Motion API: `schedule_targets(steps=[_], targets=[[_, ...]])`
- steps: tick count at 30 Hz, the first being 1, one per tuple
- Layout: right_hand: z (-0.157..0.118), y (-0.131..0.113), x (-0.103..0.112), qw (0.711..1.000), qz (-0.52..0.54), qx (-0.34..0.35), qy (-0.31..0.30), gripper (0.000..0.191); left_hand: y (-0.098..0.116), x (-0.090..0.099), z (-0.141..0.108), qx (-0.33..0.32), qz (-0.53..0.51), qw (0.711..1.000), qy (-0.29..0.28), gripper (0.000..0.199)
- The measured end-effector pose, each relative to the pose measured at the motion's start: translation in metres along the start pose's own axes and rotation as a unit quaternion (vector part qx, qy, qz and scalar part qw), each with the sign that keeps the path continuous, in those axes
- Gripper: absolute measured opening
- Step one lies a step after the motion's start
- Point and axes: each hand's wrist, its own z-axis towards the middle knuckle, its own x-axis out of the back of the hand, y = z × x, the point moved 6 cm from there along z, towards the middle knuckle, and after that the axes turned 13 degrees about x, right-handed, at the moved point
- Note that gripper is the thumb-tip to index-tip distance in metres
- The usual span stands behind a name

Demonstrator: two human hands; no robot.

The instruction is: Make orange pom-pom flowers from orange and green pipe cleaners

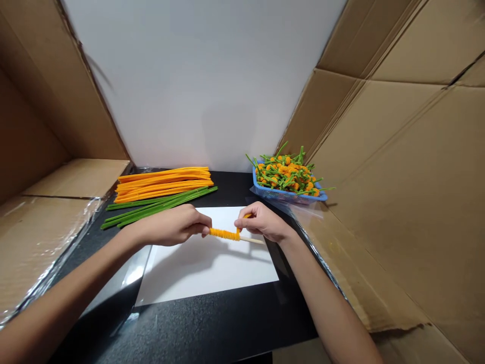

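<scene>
A pale thin stick [253, 240] lies level above the white sheet, with an orange pipe cleaner [225, 234] coiled tightly around it. My left hand [185, 225] is closed on the left end of the coil, and its fingers hide that end of the stick. At the coil's right end, my right hand [263, 221] pinches the loose end of the same pipe cleaner between thumb and fingers. The stick's bare tip sticks out to the right beneath this hand.
Orange pipe cleaners [162, 183] lie bundled at the back left, with green pipe cleaners [151, 208] in front. A blue basket [290, 194] of orange-and-green pipe-cleaner pieces stands back right. White paper [212, 283] covers part of the black table [197, 323]. Cardboard walls [397, 177] flank both sides.
</scene>
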Motion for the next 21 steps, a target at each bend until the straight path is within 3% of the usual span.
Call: schedule_targets(steps=[2, 4, 6, 8, 10, 12, 15, 17, 18, 20, 21], targets=[[-0.001, -0.014, 0.002, 0.987, -0.143, 0.048, 0.047, 0.026, -0.002, 0.001, 0.003, 0.054, 0.084, 0.993, 0.068, 0.024], [-0.003, -0.024, 0.004, 0.967, -0.205, 0.089, 0.121, 0.026, -0.005, 0.007, 0.004, 0.118, 0.145, 0.967, 0.175, 0.023], [-0.002, -0.020, 0.002, 0.974, -0.128, 0.090, 0.166, 0.028, -0.005, 0.014, 0.002, 0.151, 0.146, 0.937, 0.280, 0.024], [0.003, -0.004, -0.002, 0.985, 0.035, 0.053, 0.159, 0.031, -0.005, 0.018, -0.001, 0.144, 0.083, 0.926, 0.339, 0.026], [0.007, 0.010, -0.006, 0.976, 0.178, 0.018, 0.126, 0.034, -0.007, 0.020, 0.000, 0.120, -0.010, 0.940, 0.320, 0.029], [0.009, 0.016, -0.003, 0.964, 0.241, 0.015, 0.108, 0.035, -0.007, 0.018, 0.002, 0.086, -0.084, 0.964, 0.238, 0.034], [0.005, 0.011, 0.005, 0.968, 0.236, 0.017, 0.080, 0.036, -0.001, 0.011, 0.002, 0.023, -0.105, 0.990, 0.088, 0.038], [-0.001, 0.002, 0.003, 0.988, 0.154, 0.007, 0.020, 0.036, 0.003, 0.007, -0.002, -0.005, -0.068, 0.997, 0.024, 0.032], [-0.003, -0.004, 0.001, 0.997, 0.079, 0.006, -0.011, 0.035, 0.005, 0.007, -0.003, -0.007, -0.036, 0.999, 0.019, 0.030], [-0.006, -0.018, 0.004, 0.994, -0.097, 0.038, 0.020, 0.033, 0.008, 0.009, -0.005, 0.013, 0.050, 0.996, 0.070, 0.025], [-0.006, -0.027, 0.008, 0.974, -0.200, 0.074, 0.073, 0.032, 0.009, 0.011, -0.005, 0.032, 0.097, 0.988, 0.116, 0.024]])
